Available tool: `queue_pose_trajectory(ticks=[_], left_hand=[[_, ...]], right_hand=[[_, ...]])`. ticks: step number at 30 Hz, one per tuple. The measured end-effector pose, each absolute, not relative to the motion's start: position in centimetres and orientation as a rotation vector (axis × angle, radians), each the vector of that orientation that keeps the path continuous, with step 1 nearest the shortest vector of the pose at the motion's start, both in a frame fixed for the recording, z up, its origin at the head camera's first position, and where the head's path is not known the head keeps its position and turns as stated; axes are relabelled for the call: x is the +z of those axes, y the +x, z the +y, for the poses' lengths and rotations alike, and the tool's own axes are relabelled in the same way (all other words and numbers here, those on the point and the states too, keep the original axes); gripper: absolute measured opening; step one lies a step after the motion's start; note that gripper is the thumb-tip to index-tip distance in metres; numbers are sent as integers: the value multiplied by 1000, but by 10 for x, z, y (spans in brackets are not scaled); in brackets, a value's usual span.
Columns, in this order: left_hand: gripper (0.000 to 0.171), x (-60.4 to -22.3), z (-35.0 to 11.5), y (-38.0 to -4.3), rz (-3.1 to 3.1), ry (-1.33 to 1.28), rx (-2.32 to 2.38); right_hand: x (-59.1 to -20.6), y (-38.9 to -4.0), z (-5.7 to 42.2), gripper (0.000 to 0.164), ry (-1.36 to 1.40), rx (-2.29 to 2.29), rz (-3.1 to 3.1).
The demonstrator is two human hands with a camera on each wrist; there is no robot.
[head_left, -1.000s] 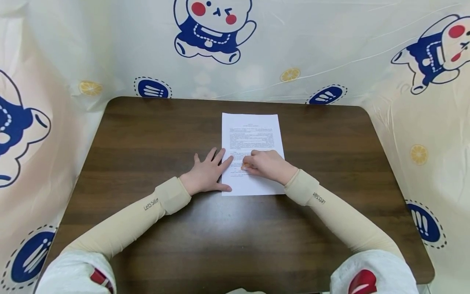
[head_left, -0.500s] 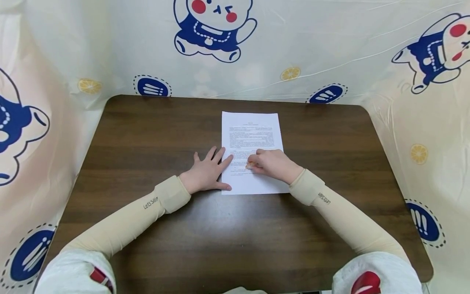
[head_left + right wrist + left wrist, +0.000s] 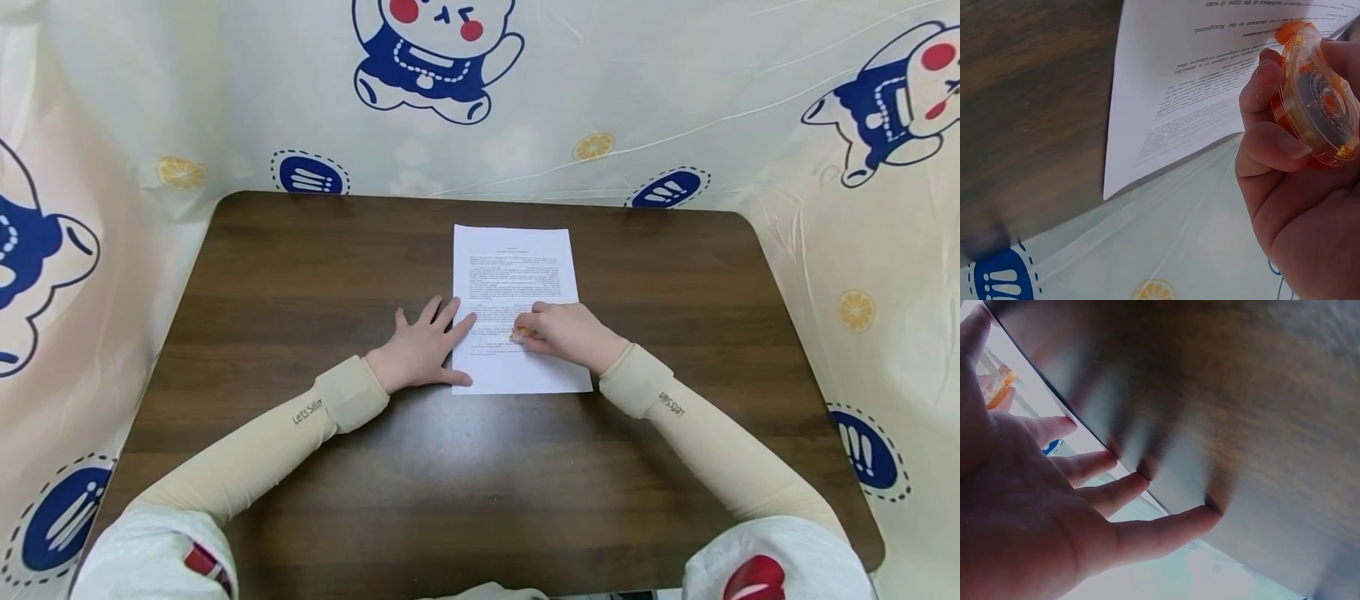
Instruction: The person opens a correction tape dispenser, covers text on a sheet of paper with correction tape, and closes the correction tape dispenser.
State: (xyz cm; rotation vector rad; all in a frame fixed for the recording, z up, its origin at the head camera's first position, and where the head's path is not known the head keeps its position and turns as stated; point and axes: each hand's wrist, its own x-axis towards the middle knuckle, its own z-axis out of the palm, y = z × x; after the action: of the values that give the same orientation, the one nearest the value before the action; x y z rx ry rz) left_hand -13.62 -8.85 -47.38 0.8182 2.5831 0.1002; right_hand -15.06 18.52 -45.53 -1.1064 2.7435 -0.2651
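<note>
A white sheet of printed paper (image 3: 513,375) lies flat on the dark wooden table. My left hand (image 3: 418,350) rests with spread, straight fingers at the sheet's left edge, the index finger and thumb reaching onto the paper. Over the lower part of the text, my right hand (image 3: 573,336) grips a correction tape (image 3: 1319,103) between thumb and curled fingers. Its case is clear and orange with a grey reel inside, and its orange tip (image 3: 1291,31) is at the page. From the head view only a small orange bit of it shows; the fingers hide the rest.
The brown table (image 3: 315,267) has rounded corners and extends around the sheet on all sides. A pale curtain (image 3: 540,100) printed with cartoon figures and orange slices hangs behind the table and along both sides.
My right hand has slid a short way to the right along the lower text, carrying the correction tape. The left hand and the paper have stayed in place.
</note>
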Motion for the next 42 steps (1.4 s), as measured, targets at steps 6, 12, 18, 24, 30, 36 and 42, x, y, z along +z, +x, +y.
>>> queue_pose_trajectory(ticks=[6,12,18,24,30,36,42], left_hand=[[106,-475,-88,-136,2598,827,97],[106,-475,-88,-136,2596,822,93],[106,-475,-88,-136,2595,820,79],[105,-476,-88,-136,2594,819,78],[106,-476,-88,-136,2592,813,100],[106,-476,-89,-135,2599,811,111],[105,-475,-89,-134,2603,814,113]], right_hand=[[-453,-150,190,17,-1082,-248,2737],[-453,-149,196,14,-1090,-263,2745],[-450,-146,200,15,-1072,-276,2750],[-448,-145,203,16,-1053,-274,2757],[-452,-145,210,17,-1033,-280,2754],[-452,-145,216,18,-1003,-277,2755],[-452,-144,221,19,-981,-270,2761]])
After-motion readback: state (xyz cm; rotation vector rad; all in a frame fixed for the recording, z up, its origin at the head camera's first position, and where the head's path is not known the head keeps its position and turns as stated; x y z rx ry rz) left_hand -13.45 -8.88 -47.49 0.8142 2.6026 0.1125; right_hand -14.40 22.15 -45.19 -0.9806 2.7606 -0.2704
